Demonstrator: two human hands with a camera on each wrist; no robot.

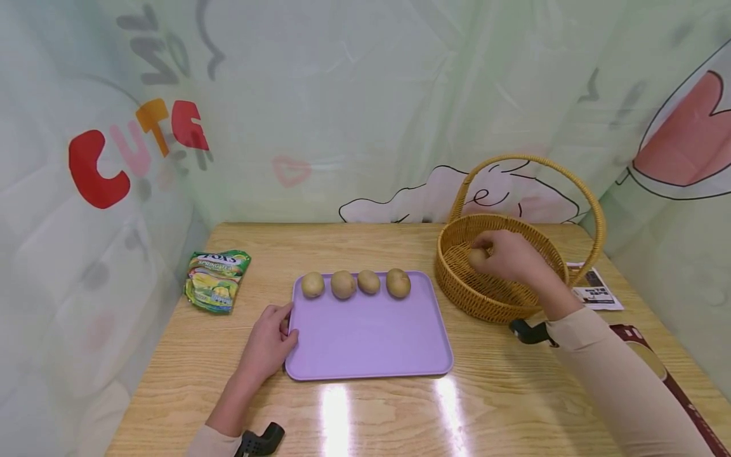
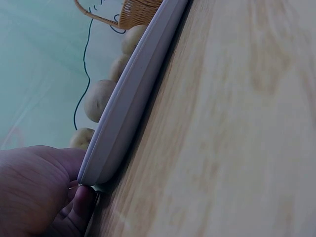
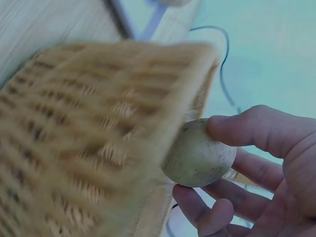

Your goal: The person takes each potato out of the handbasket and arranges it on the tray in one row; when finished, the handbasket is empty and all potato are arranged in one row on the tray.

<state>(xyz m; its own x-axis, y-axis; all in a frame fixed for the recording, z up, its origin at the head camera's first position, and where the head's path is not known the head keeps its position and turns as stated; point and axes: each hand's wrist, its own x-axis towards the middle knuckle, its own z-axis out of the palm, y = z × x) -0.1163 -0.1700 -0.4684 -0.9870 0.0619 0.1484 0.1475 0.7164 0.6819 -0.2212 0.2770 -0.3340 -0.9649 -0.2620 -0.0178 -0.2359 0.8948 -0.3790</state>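
Observation:
My right hand (image 1: 510,255) pinches a round, speckled potato (image 3: 199,154) between thumb and fingers, inside the rim of the wicker basket (image 1: 485,309). In the right wrist view the basket's woven side stands close to the potato. On the left, my left hand (image 1: 267,341) grips the left edge of a purple tray (image 1: 371,337). The left wrist view shows its thumb at the tray's rim and fingers below. Several potatoes (image 1: 343,284) sit in a row along the tray's far side. The basket's floor is partly hidden by my right hand.
A green candy bag (image 1: 218,279) lies at the left of the wooden table (image 1: 394,419). The basket's tall handle (image 1: 596,222) arches over it. Beyond the basket lies a white packet (image 1: 596,292), with a dark red package (image 1: 651,358) partly under the right forearm.

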